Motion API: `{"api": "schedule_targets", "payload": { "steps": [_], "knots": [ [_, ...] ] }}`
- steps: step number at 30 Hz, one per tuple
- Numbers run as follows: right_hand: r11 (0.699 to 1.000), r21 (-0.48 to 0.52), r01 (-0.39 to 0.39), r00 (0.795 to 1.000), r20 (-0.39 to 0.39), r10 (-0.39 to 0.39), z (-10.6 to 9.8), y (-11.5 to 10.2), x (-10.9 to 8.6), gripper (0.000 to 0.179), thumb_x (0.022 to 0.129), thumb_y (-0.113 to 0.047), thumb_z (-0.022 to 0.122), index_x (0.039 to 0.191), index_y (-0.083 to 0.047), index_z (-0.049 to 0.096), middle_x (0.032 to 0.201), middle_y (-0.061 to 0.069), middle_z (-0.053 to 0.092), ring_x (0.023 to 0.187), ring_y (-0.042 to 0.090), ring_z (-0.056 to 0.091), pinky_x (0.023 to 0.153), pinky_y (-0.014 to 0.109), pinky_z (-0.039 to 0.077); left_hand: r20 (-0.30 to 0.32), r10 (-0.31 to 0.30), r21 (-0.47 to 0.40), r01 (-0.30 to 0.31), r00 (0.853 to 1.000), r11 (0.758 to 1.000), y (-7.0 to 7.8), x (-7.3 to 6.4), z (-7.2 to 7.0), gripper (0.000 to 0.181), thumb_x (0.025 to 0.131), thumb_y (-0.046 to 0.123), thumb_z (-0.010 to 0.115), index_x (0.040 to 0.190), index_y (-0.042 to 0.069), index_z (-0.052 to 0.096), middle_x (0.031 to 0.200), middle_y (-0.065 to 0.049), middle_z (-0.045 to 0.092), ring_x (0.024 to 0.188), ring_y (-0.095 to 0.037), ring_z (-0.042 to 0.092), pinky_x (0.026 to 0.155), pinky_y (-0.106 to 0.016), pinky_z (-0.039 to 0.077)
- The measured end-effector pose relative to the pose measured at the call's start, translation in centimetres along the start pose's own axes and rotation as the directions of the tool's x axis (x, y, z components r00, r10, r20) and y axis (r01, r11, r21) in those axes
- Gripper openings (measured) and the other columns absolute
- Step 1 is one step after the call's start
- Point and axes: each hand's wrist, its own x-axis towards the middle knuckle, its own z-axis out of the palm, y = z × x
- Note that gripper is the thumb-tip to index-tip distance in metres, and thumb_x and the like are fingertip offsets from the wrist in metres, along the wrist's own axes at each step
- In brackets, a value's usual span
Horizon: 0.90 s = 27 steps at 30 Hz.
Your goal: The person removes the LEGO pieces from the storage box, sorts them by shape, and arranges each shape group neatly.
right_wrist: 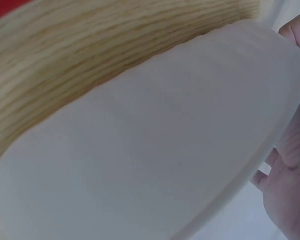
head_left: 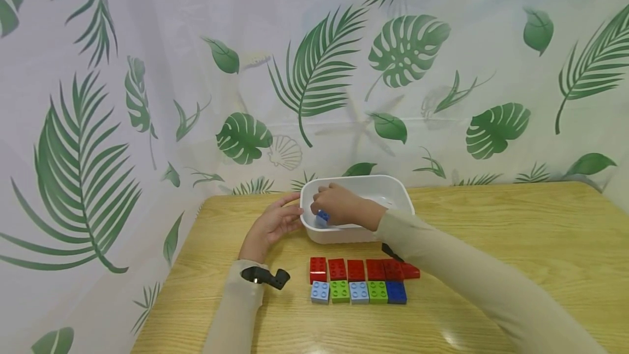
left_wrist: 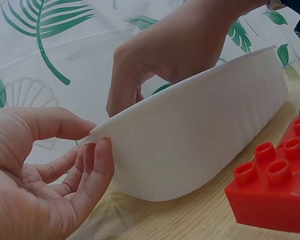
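Note:
A white plastic tub [head_left: 357,235] stands near the back of the table. My left hand [head_left: 275,225] is at its left end; in the left wrist view, the thumb and fingers pinch the tub's rim. My right hand [head_left: 344,205] reaches over the near wall into the tub, fingers curled down around a blue building brick [head_left: 322,216] at the left inside end. The wall hides those fingertips in the left wrist view. In the right wrist view the tub's side [right_wrist: 140,135] fills most of the picture, with the right hand [right_wrist: 294,185] partly behind its rim.
In front of the tub, several red bricks [head_left: 337,269] form a row. Nearer to me runs a second row with light blue bricks [head_left: 320,292], green bricks [head_left: 339,291] and a dark blue brick [head_left: 396,292]. A leaf-patterned curtain [head_left: 314,86] hangs behind the wooden table [head_left: 491,234].

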Motion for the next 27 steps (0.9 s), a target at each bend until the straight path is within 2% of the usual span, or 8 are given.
{"api": "schedule_targets", "payload": {
  "steps": [3,8,14,18,22,25,27],
  "knots": [
    [1.0,-0.019,-0.005,1.0,-0.007,0.005,-0.2,0.3,-0.4,0.032,0.081,-0.014,0.083,0.113,-0.017,0.077,0.11,0.003,0.075,0.099,0.022,0.061,0.091,0.041,0.051,-0.007,-0.006,0.004,0.006,1.0,1.0,0.0,0.0,0.1,0.058,0.097,-0.004,0.056,0.153,0.004,0.041,0.148,-0.02,0.054,0.105,-0.015,0.067,0.078,-0.026,0.059],
    [0.999,-0.013,-0.032,0.999,-0.021,0.032,-0.5,1.0,-1.4,0.034,0.082,-0.013,0.083,0.114,-0.015,0.074,0.111,0.003,0.076,0.101,0.022,0.061,0.1,0.047,0.051,-0.016,-0.007,0.01,0.007,1.0,1.0,0.1,0.0,0.2,0.058,0.097,-0.003,0.056,0.153,0.005,0.041,0.152,-0.023,0.049,0.116,-0.022,0.063,0.079,-0.026,0.058],
    [1.0,0.0,-0.016,0.996,-0.084,0.016,-1.3,1.9,-3.3,0.035,0.08,-0.012,0.084,0.111,-0.014,0.068,0.104,0.0,0.075,0.098,0.022,0.062,0.094,0.043,0.05,-0.013,0.008,0.024,-0.008,1.0,1.0,0.0,0.0,0.2,0.057,0.097,-0.003,0.055,0.153,0.002,0.04,0.15,-0.024,0.05,0.107,-0.016,0.066,0.081,-0.027,0.059],
    [0.994,0.099,-0.04,0.99,-0.132,0.053,-2.2,2.2,-5.0,0.035,0.08,-0.014,0.086,0.11,-0.016,0.067,0.103,-0.001,0.074,0.096,0.02,0.063,0.093,0.041,0.051,-0.019,0.005,0.016,-0.005,1.0,1.0,0.0,-0.1,0.2,0.059,0.096,-0.005,0.056,0.152,0.003,0.041,0.148,-0.022,0.052,0.101,-0.012,0.066,0.081,-0.027,0.059],
    [0.973,0.225,-0.053,0.978,-0.186,0.096,-3.0,2.5,-6.9,0.033,0.081,-0.017,0.086,0.109,-0.017,0.068,0.106,0.0,0.074,0.098,0.021,0.064,0.093,0.04,0.054,-0.013,0.004,0.018,-0.004,1.0,1.0,-0.1,-0.1,0.1,0.059,0.096,-0.006,0.055,0.152,0.003,0.04,0.147,-0.022,0.052,0.102,-0.013,0.066,0.082,-0.028,0.059],
    [0.942,0.333,-0.048,0.967,-0.222,0.127,-3.5,2.8,-8.5,0.033,0.082,-0.017,0.085,0.111,-0.015,0.069,0.108,0.002,0.073,0.101,0.023,0.065,0.093,0.041,0.057,-0.008,0.005,0.015,-0.005,1.0,1.0,-0.1,-0.1,0.1,0.06,0.096,-0.006,0.055,0.153,0.002,0.039,0.147,-0.022,0.052,0.102,-0.014,0.067,0.082,-0.028,0.059],
    [0.904,0.427,-0.031,0.96,-0.24,0.146,-3.6,3.1,-9.6,0.033,0.082,-0.016,0.085,0.112,-0.013,0.07,0.109,0.003,0.073,0.104,0.024,0.066,0.094,0.043,0.057,-0.004,0.007,0.018,-0.007,1.0,1.0,-0.1,-0.1,0.1,0.06,0.096,-0.005,0.055,0.153,0.002,0.039,0.147,-0.022,0.053,0.102,-0.014,0.067,0.082,-0.028,0.059]
  ]
}}
